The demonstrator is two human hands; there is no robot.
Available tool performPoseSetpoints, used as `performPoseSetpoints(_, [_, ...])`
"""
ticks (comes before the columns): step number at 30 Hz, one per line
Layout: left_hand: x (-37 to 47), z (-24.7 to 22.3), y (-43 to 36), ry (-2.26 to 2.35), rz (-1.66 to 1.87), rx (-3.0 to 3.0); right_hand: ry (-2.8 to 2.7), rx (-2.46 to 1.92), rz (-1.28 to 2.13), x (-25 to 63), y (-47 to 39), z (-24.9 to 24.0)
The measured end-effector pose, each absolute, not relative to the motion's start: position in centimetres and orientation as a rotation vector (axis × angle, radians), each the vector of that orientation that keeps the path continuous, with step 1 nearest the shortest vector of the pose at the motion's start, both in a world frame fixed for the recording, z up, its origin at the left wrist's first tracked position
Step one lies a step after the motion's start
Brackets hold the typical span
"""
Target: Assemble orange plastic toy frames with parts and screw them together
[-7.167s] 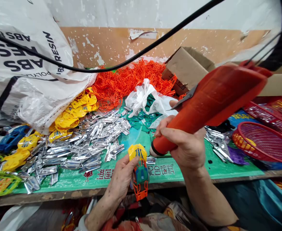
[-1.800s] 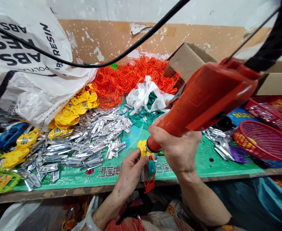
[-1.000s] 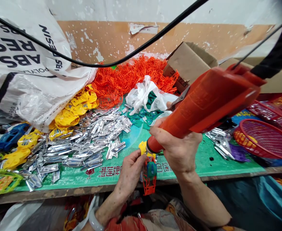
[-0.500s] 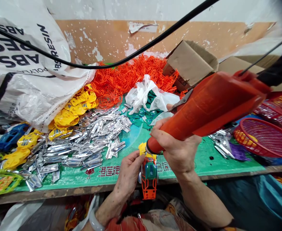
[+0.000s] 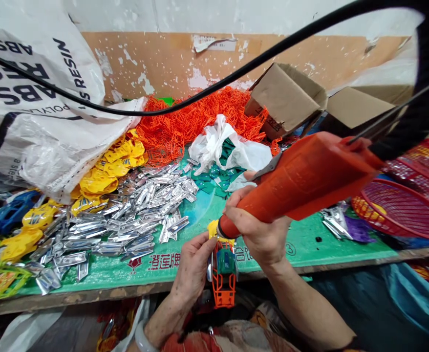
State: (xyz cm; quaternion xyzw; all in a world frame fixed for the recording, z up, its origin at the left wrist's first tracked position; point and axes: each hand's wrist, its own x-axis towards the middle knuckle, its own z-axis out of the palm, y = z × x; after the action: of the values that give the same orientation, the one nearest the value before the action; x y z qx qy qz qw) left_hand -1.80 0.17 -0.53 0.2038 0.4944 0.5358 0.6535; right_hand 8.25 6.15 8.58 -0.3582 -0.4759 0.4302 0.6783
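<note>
My right hand (image 5: 264, 234) is wrapped round a large orange-red power tool (image 5: 302, 176), its dark tip pointing down and left. That tip meets the yellow end of a small toy vehicle (image 5: 225, 261), which has an orange frame and a green middle and hangs over the table's front edge. At the vehicle's left side, my left hand (image 5: 194, 261) pinches the yellow end with thumb and fingers, close to the tool tip. A silver strip shows along the vehicle's left side.
Silver metal pieces (image 5: 141, 215) cover the left of the green table (image 5: 332, 247). Yellow parts (image 5: 108, 171), orange frames (image 5: 207, 110) and a white plastic bag (image 5: 218, 139) lie behind. Cardboard box (image 5: 289, 98) and red basket (image 5: 401, 210) stand right. A black cable (image 5: 214, 93) hangs across.
The tool's rear end and my right hand have shifted left and slightly down. The vehicle sits slightly farther left in view, still held by my left hand.
</note>
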Motion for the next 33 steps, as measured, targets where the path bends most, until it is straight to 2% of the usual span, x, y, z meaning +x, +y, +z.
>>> performPoseSetpoints(8, [-2.3,-0.1,0.2,1.108,1.192,0.408,-1.094,-0.729,1.03,9.2,5.9,7.9])
performPoseSetpoints(16, [-4.3,0.4,0.5,1.051,1.284,0.276,-1.05,-0.777,0.812,11.6,8.9,8.9])
performPoseSetpoints(33, [-5.6,0.2,-0.9,1.031,1.351,0.422,-1.015,-0.938,0.757,13.1,11.9,7.2])
